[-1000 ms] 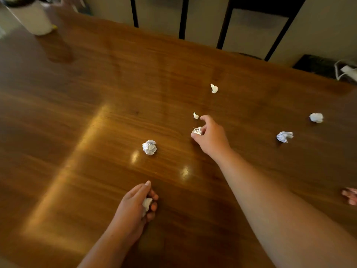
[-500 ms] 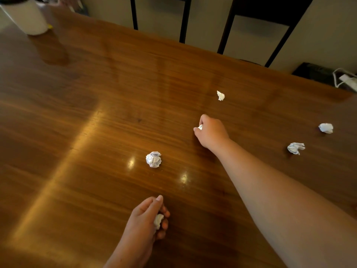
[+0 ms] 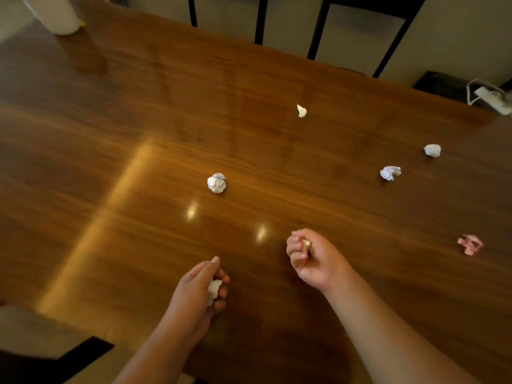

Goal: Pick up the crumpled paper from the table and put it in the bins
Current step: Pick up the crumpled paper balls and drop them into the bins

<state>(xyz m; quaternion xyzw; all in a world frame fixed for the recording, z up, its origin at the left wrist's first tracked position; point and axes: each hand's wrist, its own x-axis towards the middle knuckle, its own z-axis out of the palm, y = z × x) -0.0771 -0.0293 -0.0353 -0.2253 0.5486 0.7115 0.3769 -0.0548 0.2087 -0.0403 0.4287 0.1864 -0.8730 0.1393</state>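
Note:
My left hand (image 3: 198, 292) hovers low over the near part of the wooden table (image 3: 110, 120), closed around a white crumpled paper (image 3: 214, 290). My right hand (image 3: 311, 259) is a fist near the table's middle, with small paper scraps (image 3: 306, 244) showing between its fingers. Loose on the table lie a white ball (image 3: 216, 183) beyond my hands, a small scrap (image 3: 301, 110) farther back, two white balls (image 3: 390, 172) (image 3: 432, 150) to the right, and a pink ball (image 3: 470, 244) at the far right.
A white cylindrical container (image 3: 56, 13) stands at the table's far left corner. Black chair frames (image 3: 314, 29) line the far edge. A white power strip (image 3: 493, 98) lies on the floor beyond the right corner. No bin is clearly recognisable.
My right hand closed on the small scraps at mid-table and pulled back toward me. My left hand kept its paper. The view shifted and the pink ball came into sight.

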